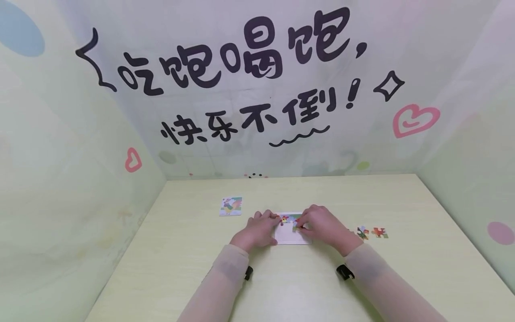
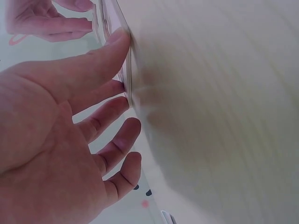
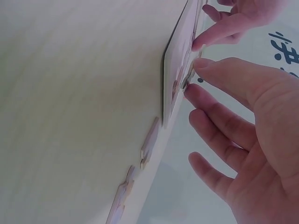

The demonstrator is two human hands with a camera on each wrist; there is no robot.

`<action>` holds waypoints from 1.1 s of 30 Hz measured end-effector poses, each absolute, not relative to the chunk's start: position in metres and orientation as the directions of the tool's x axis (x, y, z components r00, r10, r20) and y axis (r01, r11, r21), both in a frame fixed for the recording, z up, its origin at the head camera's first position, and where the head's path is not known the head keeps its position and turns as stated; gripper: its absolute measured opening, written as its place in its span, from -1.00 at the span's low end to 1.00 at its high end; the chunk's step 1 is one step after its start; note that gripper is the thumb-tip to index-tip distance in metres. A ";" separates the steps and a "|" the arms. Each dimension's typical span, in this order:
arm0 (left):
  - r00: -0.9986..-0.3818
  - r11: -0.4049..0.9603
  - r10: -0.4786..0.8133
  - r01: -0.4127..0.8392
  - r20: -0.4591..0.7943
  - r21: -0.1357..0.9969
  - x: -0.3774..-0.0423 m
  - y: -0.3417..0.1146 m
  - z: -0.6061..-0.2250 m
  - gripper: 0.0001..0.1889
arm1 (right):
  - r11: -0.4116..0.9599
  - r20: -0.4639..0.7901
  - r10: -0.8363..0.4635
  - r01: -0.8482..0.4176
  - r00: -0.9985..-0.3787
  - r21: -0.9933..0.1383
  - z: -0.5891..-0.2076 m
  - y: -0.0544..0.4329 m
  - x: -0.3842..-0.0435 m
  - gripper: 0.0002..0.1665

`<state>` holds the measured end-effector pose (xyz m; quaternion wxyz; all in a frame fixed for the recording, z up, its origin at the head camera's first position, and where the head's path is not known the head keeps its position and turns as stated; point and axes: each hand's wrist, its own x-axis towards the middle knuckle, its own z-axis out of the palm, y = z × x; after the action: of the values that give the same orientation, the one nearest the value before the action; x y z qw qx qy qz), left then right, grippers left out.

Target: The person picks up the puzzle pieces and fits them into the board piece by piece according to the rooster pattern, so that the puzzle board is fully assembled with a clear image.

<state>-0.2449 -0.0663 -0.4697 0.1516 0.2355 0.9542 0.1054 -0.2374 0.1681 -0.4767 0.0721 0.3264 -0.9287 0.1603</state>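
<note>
A white puzzle board (image 1: 283, 235) lies on the table, with colourful pieces (image 1: 284, 218) fitted along its far side. My left hand (image 1: 257, 230) rests at its left end, thumb at the near corner and index fingertip over the far pieces. In the left wrist view, the thumb and relaxed fingers of that hand (image 2: 60, 126) touch the board's edge (image 2: 130, 79). Over the board's right part, my right hand (image 1: 323, 226) pinches a puzzle piece (image 3: 188, 76) between thumb and index finger. Its other fingers are bent loosely, and much of the piece is hidden.
Loose puzzle pieces (image 1: 379, 232) lie on the table right of the board, some partly behind the right wrist. A square picture card (image 1: 231, 206) sits at the back left. A printed backdrop (image 1: 249, 154) rises behind the table (image 1: 181, 232) and along both sides.
</note>
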 end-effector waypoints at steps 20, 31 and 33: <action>-0.837 0.860 0.493 0.425 -0.238 0.283 -0.247 -0.067 -0.471 -0.17 | 0.721 0.215 -0.625 -0.661 -0.750 -0.210 -0.482 0.144 -0.244 -0.90; -0.833 0.860 0.497 0.435 -0.243 0.267 -0.248 -0.068 -0.471 -0.17 | 0.748 0.180 -0.606 -0.632 -0.775 -0.202 -0.481 0.135 -0.247 -0.86; -0.833 0.859 0.498 0.436 -0.242 0.267 -0.248 -0.069 -0.470 -0.17 | 0.746 0.179 -0.608 -0.634 -0.774 -0.204 -0.480 0.134 -0.247 -0.86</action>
<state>-0.2478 -0.0688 -0.4702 0.1532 0.2453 0.9519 0.1009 -0.2473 0.1338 -0.4803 0.0506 0.3327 -0.9330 0.1276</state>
